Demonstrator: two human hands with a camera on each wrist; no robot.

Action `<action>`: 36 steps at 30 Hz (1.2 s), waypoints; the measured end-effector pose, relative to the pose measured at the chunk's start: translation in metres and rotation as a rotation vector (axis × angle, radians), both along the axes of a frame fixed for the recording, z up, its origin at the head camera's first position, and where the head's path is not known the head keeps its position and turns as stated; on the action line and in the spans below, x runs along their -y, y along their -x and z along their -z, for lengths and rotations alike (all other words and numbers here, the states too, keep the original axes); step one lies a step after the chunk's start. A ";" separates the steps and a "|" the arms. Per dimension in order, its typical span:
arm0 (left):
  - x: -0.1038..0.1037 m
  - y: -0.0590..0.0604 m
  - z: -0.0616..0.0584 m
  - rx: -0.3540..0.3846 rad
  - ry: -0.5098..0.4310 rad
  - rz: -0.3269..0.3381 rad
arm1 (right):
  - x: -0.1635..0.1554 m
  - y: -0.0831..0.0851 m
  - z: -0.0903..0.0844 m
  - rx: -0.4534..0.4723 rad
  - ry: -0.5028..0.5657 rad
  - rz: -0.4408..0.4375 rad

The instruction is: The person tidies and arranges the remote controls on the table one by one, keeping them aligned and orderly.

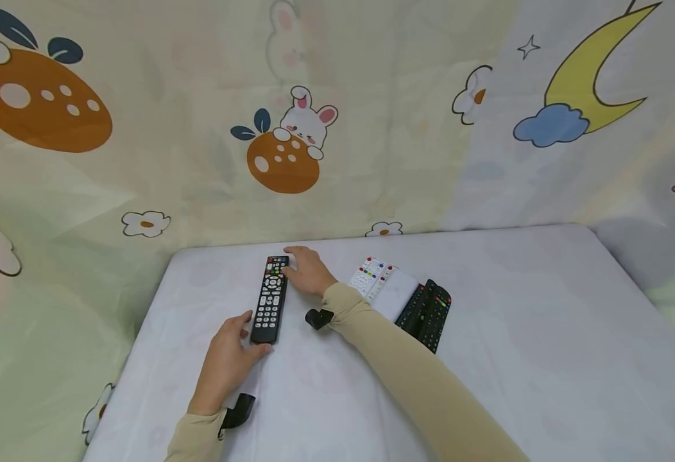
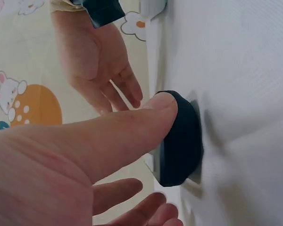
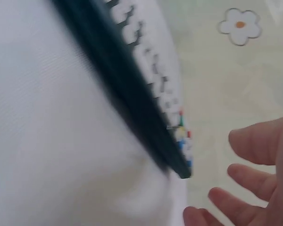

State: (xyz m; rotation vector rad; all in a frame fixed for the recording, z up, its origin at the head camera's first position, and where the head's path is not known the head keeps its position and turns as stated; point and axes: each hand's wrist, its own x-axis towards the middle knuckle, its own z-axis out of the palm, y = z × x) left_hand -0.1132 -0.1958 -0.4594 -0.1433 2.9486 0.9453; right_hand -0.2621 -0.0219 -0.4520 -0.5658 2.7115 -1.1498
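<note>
1. we see a black remote (image 1: 271,299) lying lengthwise on the white table (image 1: 534,321), left of the middle, its far end pointing at the backdrop.
2. the left hand (image 1: 226,360) is at the remote's near end; its thumb presses that end's edge, as the left wrist view shows, and the other fingers lie loosely spread, wrapping nothing.
3. the right hand (image 1: 308,270) is at the remote's far end, fingers straight and slightly apart; in the right wrist view they sit just beside the end corner, and we cannot tell whether they touch it.
4. right of the right forearm lies a row of other remotes: a white remote (image 1: 369,276), a plain white one (image 1: 396,294) and two dark ones (image 1: 430,312), side by side and touching.
5. the black remote is well inside the table's far and left edges; the row is near it, beyond the forearm.
6. wide bare cloth runs right of the row to the table's right edge, and more lies near us between the sleeves.
</note>
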 end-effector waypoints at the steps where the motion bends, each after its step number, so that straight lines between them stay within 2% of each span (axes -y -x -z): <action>1: 0.000 0.000 -0.001 -0.006 -0.002 0.001 | -0.002 -0.001 -0.002 0.004 0.008 0.005; 7: -0.001 0.001 -0.009 -0.031 -0.020 0.016 | -0.017 -0.008 -0.014 0.021 0.060 0.044; 19: -0.017 0.005 -0.024 -0.155 -0.054 0.079 | -0.059 -0.026 -0.026 -0.038 0.100 0.111; 26: -0.031 0.010 -0.029 -0.148 -0.069 0.105 | -0.080 -0.038 -0.030 0.023 0.191 0.124; 36: -0.047 0.018 -0.031 -0.171 -0.097 0.159 | -0.104 -0.045 -0.030 -0.012 0.197 0.179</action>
